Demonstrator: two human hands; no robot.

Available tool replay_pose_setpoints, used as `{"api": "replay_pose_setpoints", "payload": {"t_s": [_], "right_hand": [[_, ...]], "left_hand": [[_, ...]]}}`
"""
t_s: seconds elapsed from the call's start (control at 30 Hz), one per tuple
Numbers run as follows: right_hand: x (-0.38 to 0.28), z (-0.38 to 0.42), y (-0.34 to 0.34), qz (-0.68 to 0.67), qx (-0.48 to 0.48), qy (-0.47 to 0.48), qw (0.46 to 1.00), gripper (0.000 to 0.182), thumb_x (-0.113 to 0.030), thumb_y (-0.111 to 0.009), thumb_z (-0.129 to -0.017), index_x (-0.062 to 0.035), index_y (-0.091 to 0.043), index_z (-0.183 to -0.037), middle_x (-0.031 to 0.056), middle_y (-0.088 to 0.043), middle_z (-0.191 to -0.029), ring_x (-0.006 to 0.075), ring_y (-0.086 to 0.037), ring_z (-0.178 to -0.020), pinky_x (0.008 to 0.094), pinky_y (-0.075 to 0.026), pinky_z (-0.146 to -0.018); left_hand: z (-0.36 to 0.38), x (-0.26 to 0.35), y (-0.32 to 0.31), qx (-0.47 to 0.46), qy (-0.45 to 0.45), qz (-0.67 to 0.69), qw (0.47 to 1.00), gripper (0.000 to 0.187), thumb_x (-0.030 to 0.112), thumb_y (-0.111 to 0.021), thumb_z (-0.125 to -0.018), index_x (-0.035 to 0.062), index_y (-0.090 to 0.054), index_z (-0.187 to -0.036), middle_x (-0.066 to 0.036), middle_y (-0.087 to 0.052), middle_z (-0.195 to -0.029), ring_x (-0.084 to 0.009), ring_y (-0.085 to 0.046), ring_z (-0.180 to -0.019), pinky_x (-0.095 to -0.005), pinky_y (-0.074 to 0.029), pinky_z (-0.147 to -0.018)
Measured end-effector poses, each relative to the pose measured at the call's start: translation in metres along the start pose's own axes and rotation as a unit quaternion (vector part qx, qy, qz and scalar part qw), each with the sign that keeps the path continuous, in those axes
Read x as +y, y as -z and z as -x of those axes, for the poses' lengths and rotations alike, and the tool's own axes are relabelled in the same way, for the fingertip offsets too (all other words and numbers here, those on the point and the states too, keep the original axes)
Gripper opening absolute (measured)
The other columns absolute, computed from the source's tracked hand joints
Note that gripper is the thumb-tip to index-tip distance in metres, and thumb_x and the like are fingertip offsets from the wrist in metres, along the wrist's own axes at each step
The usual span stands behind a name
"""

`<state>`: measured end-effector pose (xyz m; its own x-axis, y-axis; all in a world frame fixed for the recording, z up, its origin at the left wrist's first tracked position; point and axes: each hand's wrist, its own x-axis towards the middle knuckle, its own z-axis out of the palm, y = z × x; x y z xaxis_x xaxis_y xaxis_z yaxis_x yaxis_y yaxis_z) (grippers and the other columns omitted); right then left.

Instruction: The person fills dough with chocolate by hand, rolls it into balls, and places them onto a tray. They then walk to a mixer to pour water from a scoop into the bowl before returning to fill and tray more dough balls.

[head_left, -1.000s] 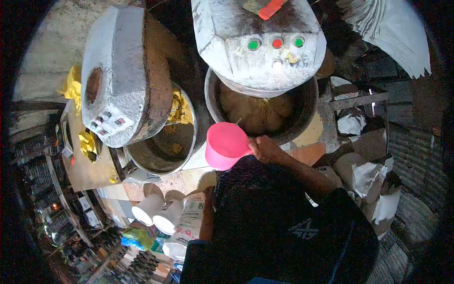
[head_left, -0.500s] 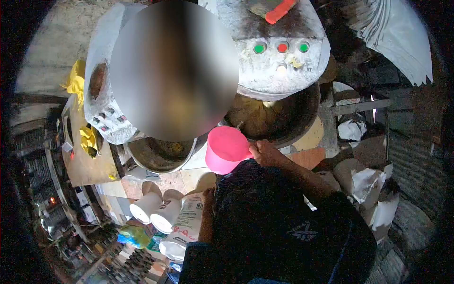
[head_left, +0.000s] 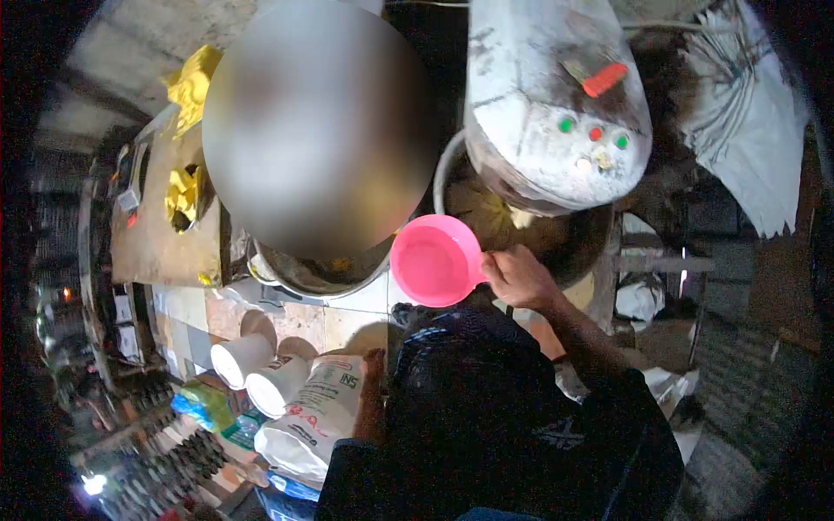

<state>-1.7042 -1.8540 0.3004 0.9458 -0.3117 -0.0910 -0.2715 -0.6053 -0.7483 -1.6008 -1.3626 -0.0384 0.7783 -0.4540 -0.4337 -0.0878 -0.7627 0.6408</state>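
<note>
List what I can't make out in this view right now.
All in the head view:
- Upper left: hidden by a round blur, including part of the metal bowl.
- Large bowl: much of its inside, covered by the white machine.
- White machine's top: cut off by the upper edge.
- Left hand: its grip, too dim and small.
- White sack: small print, too blurred.

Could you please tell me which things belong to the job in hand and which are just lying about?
In use, it seems:
pink jug, held in the right hand
mixer and its bowl

Apparently lying about:
white tubs
printed sack, beside the left hand
</note>
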Motion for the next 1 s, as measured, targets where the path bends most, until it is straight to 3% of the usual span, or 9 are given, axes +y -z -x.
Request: {"api": "replay_pose_setpoints", "payload": {"t_s": [0.2, 0.23, 0.27, 0.33, 0.63, 0.73, 0.8, 0.83, 1.0], "right_hand": [[-0.084, -0.065, 0.052, 0.062, -0.004, 0.007, 0.998, 0.030, -0.026, -0.047, -0.093, 0.0021, -0.059, -0.092, 0.0257, -0.058, -0.077, 0.0442, -0.058, -0.074, 0.0493, -0.045, -0.068], [-0.076, -0.077, 0.053, 0.177, 0.049, 0.200, 0.962, 0.037, -0.034, -0.049, -0.094, 0.0008, -0.060, -0.101, 0.0213, -0.059, -0.077, 0.0388, -0.060, -0.065, 0.0461, -0.047, -0.059], [-0.097, -0.096, 0.062, -0.049, -0.054, -0.089, 0.993, 0.046, -0.043, -0.047, -0.094, -0.0016, -0.059, -0.110, 0.0152, -0.061, -0.080, 0.0266, -0.058, -0.054, 0.0388, -0.048, -0.048], [-0.085, -0.134, 0.070, 0.055, 0.008, 0.115, 0.992, 0.054, -0.051, -0.043, -0.094, -0.0009, -0.059, -0.106, 0.0102, -0.062, -0.079, 0.0162, -0.054, -0.050, 0.0304, -0.046, -0.042], [-0.237, -0.299, 0.060, -0.166, 0.040, -0.106, 0.980, 0.036, -0.042, -0.053, -0.087, -0.0088, -0.060, -0.075, -0.0007, -0.051, -0.054, 0.0122, -0.045, -0.039, 0.0278, -0.036, -0.034], [-0.225, -0.359, 0.051, -0.190, 0.044, -0.057, 0.979, 0.030, -0.036, -0.052, -0.088, -0.0104, -0.060, -0.075, -0.0006, -0.052, -0.056, 0.0112, -0.047, -0.043, 0.0257, -0.036, -0.038], [-0.199, -0.409, 0.056, -0.235, 0.036, -0.062, 0.969, 0.027, -0.032, -0.052, -0.090, -0.0091, -0.061, -0.080, 0.0007, -0.054, -0.060, 0.0126, -0.049, -0.047, 0.0260, -0.039, -0.042], [-0.206, -0.414, 0.049, -0.224, 0.051, -0.081, 0.970, 0.026, -0.033, -0.054, -0.090, -0.0082, -0.062, -0.084, 0.0002, -0.055, -0.063, 0.0136, -0.049, -0.049, 0.0270, -0.041, -0.044], [-0.139, -0.472, 0.077, -0.268, 0.005, -0.048, 0.962, 0.031, -0.027, -0.052, -0.094, -0.0015, -0.059, -0.109, 0.0063, -0.058, -0.093, 0.0192, -0.055, -0.083, 0.0332, -0.047, -0.074]], "left_hand": [[0.014, -0.021, 0.025, 0.026, 0.181, 0.037, 0.983, 0.039, 0.044, -0.059, -0.083, 0.0085, -0.068, -0.098, -0.018, -0.067, -0.092, -0.0311, -0.064, -0.088, -0.0392, -0.049, -0.077], [0.027, -0.032, 0.032, 0.023, 0.163, 0.106, 0.981, 0.040, 0.044, -0.059, -0.083, 0.0083, -0.067, -0.100, -0.020, -0.067, -0.095, -0.0310, -0.064, -0.091, -0.0393, -0.049, -0.078], [0.040, -0.044, 0.030, 0.071, 0.149, 0.186, 0.969, 0.041, 0.045, -0.060, -0.083, 0.0089, -0.068, -0.100, -0.020, -0.067, -0.095, -0.0314, -0.064, -0.091, -0.0401, -0.049, -0.078], [0.065, -0.084, 0.016, 0.135, 0.112, 0.141, 0.974, 0.041, 0.045, -0.062, -0.081, 0.0088, -0.069, -0.099, -0.019, -0.067, -0.093, -0.0317, -0.065, -0.089, -0.0404, -0.050, -0.078], [0.169, -0.177, -0.026, 0.195, 0.397, 0.261, 0.858, 0.036, 0.036, -0.064, -0.078, 0.0015, -0.070, -0.087, -0.020, -0.068, -0.090, -0.0312, -0.066, -0.087, -0.0391, -0.050, -0.077], [0.189, -0.185, -0.007, 0.287, 0.287, 0.350, 0.844, 0.029, 0.030, -0.059, -0.088, 0.0016, -0.064, -0.082, -0.004, -0.062, -0.071, -0.0168, -0.056, -0.060, -0.0338, -0.045, -0.052], [0.183, -0.204, -0.002, 0.306, -0.038, 0.276, 0.910, 0.028, 0.028, -0.056, -0.089, 0.0021, -0.065, -0.094, -0.006, -0.064, -0.073, -0.0149, -0.055, -0.060, -0.0302, -0.045, -0.051], [0.179, -0.217, 0.000, 0.124, 0.344, 0.417, 0.832, 0.030, 0.034, -0.063, -0.077, 0.0068, -0.073, -0.084, -0.018, -0.068, -0.094, -0.0297, -0.065, -0.090, -0.0397, -0.047, -0.084], [0.103, -0.172, 0.102, 0.084, 0.386, 0.269, 0.878, 0.035, 0.040, -0.052, -0.080, 0.0168, -0.072, -0.096, -0.012, -0.069, -0.095, -0.0329, -0.064, -0.090, -0.0393, -0.049, -0.084]]}}
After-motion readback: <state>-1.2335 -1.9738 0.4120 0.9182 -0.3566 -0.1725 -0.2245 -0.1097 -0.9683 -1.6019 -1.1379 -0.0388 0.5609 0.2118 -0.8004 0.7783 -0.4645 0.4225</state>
